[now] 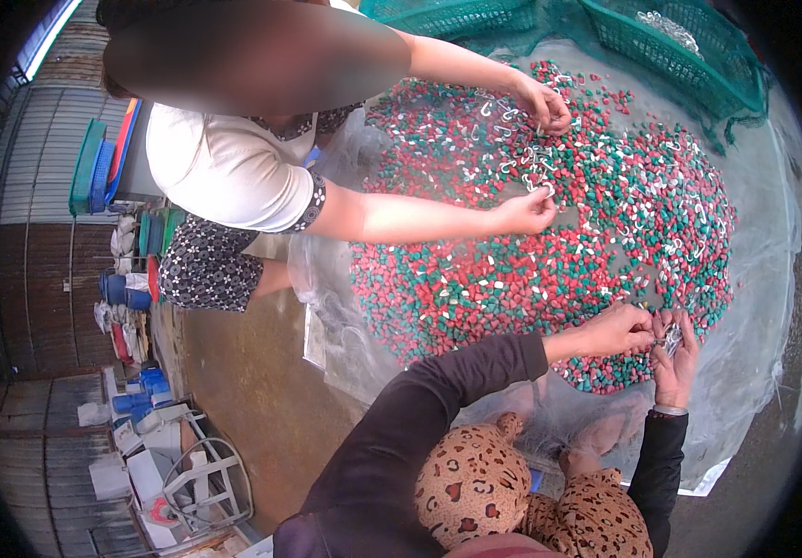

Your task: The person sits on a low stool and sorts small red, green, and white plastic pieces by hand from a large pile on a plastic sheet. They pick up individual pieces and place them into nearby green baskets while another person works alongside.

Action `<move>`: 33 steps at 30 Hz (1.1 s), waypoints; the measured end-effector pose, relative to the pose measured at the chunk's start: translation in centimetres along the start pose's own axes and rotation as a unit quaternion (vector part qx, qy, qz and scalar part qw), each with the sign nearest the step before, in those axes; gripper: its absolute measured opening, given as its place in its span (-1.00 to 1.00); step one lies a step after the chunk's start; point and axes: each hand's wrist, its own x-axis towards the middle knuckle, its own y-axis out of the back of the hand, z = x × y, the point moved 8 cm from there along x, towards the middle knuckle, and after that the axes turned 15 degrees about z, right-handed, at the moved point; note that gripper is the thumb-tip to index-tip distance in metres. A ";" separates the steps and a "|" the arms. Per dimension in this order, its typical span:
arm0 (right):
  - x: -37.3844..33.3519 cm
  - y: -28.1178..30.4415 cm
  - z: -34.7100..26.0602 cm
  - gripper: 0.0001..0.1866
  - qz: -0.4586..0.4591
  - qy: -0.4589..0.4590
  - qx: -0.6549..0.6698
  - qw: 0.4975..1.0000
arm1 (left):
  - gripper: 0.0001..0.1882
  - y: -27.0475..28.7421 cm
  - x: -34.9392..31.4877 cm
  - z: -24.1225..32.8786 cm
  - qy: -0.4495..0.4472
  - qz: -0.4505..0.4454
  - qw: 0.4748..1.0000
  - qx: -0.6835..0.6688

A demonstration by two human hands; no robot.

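At the near edge of the clear plastic sheet (773, 307), the person's left hand (616, 330) has fingers pinched shut on small metal hooks (669, 337), which lie bunched in the cupped, half-open right hand (677, 365). Both hands hover just over the pile of red, green and white pellets (550, 232) spread across the sheet. Risk as I judge it: the loose bunch could slip off the palm and scatter back into the pellets, hard to spot again. A co-worker's two hands (526, 212) pick at more hooks in the sheet's middle, well apart. Green baskets (689, 46) sit at the far edge; crates and a coiled hose clutter the floor beyond the left edge. The person's knees crowd the near edge.
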 end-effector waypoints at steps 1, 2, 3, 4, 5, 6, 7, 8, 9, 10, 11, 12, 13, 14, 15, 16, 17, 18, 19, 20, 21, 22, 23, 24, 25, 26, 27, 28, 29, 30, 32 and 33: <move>0.4 0.8 0.0 -0.79 0.031 0.008 -0.021 0.999 | -0.79 0.6 -0.1 0.9 -0.066 0.042 0.993 0.087; 0.7 1.4 0.1 -0.79 0.041 0.006 -0.033 0.999 | -0.79 0.9 -0.3 1.6 -0.105 0.068 0.982 0.139; 1.1 1.6 0.4 -0.78 0.031 0.002 -0.036 0.999 | -0.79 1.1 -0.7 2.4 -0.147 0.099 0.964 0.197; 1.5 2.1 0.7 -0.78 0.031 -0.009 -0.052 0.998 | -0.79 1.2 -1.0 3.0 -0.178 0.123 0.941 0.260; 1.8 2.1 1.3 -0.77 0.009 -0.024 -0.056 0.998 | -0.79 1.3 -1.4 3.7 -0.199 0.144 0.927 0.283; 1.8 1.6 1.9 -0.77 -0.051 -0.048 -0.050 0.996 | -0.79 1.2 -1.8 4.2 -0.211 0.157 0.912 0.314; 2.2 3.0 2.4 -0.77 0.015 -0.059 -0.043 0.997 | -0.80 1.1 -2.1 4.6 -0.223 0.167 0.896 0.345; 2.3 4.2 2.8 -0.77 0.064 -0.066 -0.051 0.994 | -0.80 0.9 -2.4 5.2 -0.239 0.178 0.888 0.351; 2.3 5.1 3.4 -0.76 0.101 -0.088 -0.052 0.990 | -0.80 0.7 -2.7 5.8 -0.256 0.186 0.878 0.358; 2.2 6.0 4.1 -0.76 0.137 -0.109 -0.053 0.983 | -0.79 0.5 -2.9 6.3 -0.274 0.194 0.869 0.365; 2.0 6.2 4.4 -0.76 0.134 -0.102 -0.058 0.984 | -0.80 -0.2 -2.8 6.2 -0.266 0.170 0.864 0.392; 1.9 6.5 4.6 -0.75 0.132 -0.095 -0.064 0.985 | -0.80 -0.6 -2.9 6.5 -0.274 0.164 0.863 0.391; 1.7 6.8 4.9 -0.75 0.130 -0.088 -0.069 0.985 | -0.79 -1.0 -2.9 6.6 -0.280 0.154 0.863 0.391; 1.4 7.2 4.8 -0.75 0.130 -0.081 -0.076 0.985 | -0.79 -1.3 -2.9 6.7 -0.286 0.145 0.864 0.389; 1.5 6.3 5.7 -0.73 0.076 -0.120 -0.027 0.989 | -0.78 -1.5 -3.0 6.9 -0.293 0.142 0.867 0.378; 1.5 6.3 5.3 -0.72 0.062 -0.105 -0.034 0.992 | -0.78 -1.6 -3.1 7.0 -0.300 0.140 0.870 0.366; 1.6 6.1 5.0 -0.72 0.047 -0.090 -0.041 0.994 | -0.77 -1.7 -3.1 7.0 -0.306 0.131 0.873 0.356; 1.7 6.5 4.6 -0.71 0.076 -0.073 -0.050 0.993 | -0.77 -1.5 -3.1 6.8 -0.298 0.137 0.873 0.360; 1.7 5.9 4.4 -0.71 0.058 -0.088 -0.035 0.994 | -0.77 -1.2 -3.1 6.6 -0.290 0.137 0.874 0.364; 1.6 6.0 4.3 -0.71 0.082 -0.102 -0.021 0.991 | -0.77 -0.9 -3.1 6.5 -0.288 0.151 0.871 0.369; 1.4 5.7 4.1 -0.70 0.089 -0.120 -0.006 0.989 | -0.77 -0.7 -2.9 6.0 -0.264 0.140 0.877 0.375; 1.2 5.3 4.0 -0.70 0.097 -0.121 -0.018 0.988 | -0.77 -0.3 -2.7 5.7 -0.246 0.143 0.880 0.381; 0.9 4.7 4.0 -0.70 0.087 -0.126 -0.029 0.988 | -0.77 0.1 -2.6 5.5 -0.227 0.146 0.882 0.387; 0.6 4.3 4.1 -0.70 0.087 -0.134 -0.035 0.987 | -0.77 0.3 -2.4 5.3 -0.206 0.137 0.895 0.371; 0.3 4.1 4.3 -0.71 0.100 -0.130 -0.052 0.985 | -0.78 0.6 -2.3 5.1 -0.184 0.129 0.908 0.354; 0.2 4.2 4.1 -0.72 0.118 -0.110 -0.070 0.984 | -0.78 0.9 -2.1 4.9 -0.161 0.124 0.918 0.339; 0.0 3.8 4.2 -0.73 0.101 -0.101 -0.079 0.987 | -0.78 1.3 -1.9 5.1 -0.157 0.132 0.920 0.335; -0.2 3.6 4.2 -0.74 0.085 -0.092 -0.088 0.988 | -0.78 1.7 -1.8 5.4 -0.152 0.143 0.919 0.334; -0.3 3.8 4.4 -0.80 0.089 -0.094 -0.080 0.988 | -0.77 2.2 -1.6 5.6 -0.147 0.155 0.918 0.333; -0.3 3.9 4.2 -0.82 0.077 -0.077 -0.097 0.989 | -0.78 2.4 -1.5 5.7 -0.144 0.147 0.920 0.333; -0.5 3.0 4.0 -0.82 -0.017 -0.068 -0.113 0.991 | -0.79 2.7 -1.2 5.8 -0.137 0.134 0.922 0.338; -0.2 4.1 3.7 -0.81 0.036 -0.059 -0.133 0.989 | -0.78 2.8 -1.2 5.9 -0.139 0.126 0.923 0.337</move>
